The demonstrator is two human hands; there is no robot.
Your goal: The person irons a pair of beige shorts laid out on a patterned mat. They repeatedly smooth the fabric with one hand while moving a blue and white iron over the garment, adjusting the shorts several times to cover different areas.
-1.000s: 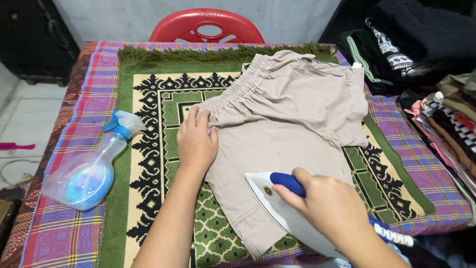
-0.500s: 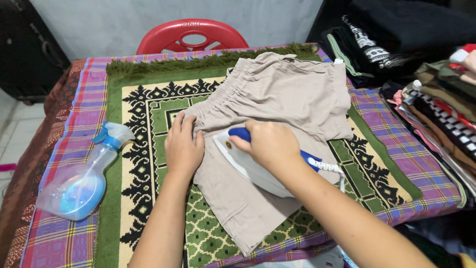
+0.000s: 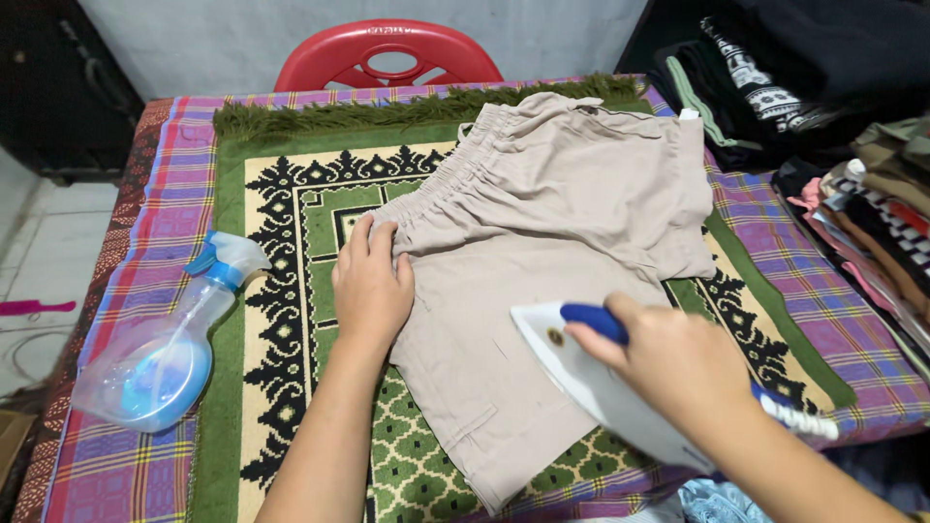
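While left hand [image 3: 371, 287] is pressing flat, fingers together, on beige shorts [image 3: 542, 261] near waistband, right hand [image 3: 670, 360] is gripping blue handle of white iron [image 3: 601, 383], fingers clamped round it. Iron sitting on shorts' lower right part. Shorts lying spread on green patterned mat [image 3: 291, 242]. Clear spray bottle [image 3: 165, 344], blue nozzle, lying on side at left w/ bluish liquid inside. Folded clothes [image 3: 872, 213] stacked at right.

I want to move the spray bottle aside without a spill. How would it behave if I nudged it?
The spray bottle lies on its side on the plaid cloth, so its rounded body would probably roll. It looks partly filled with blue liquid, so likely weighty, the liquid sloshing. The thin clear plastic probably flexes.
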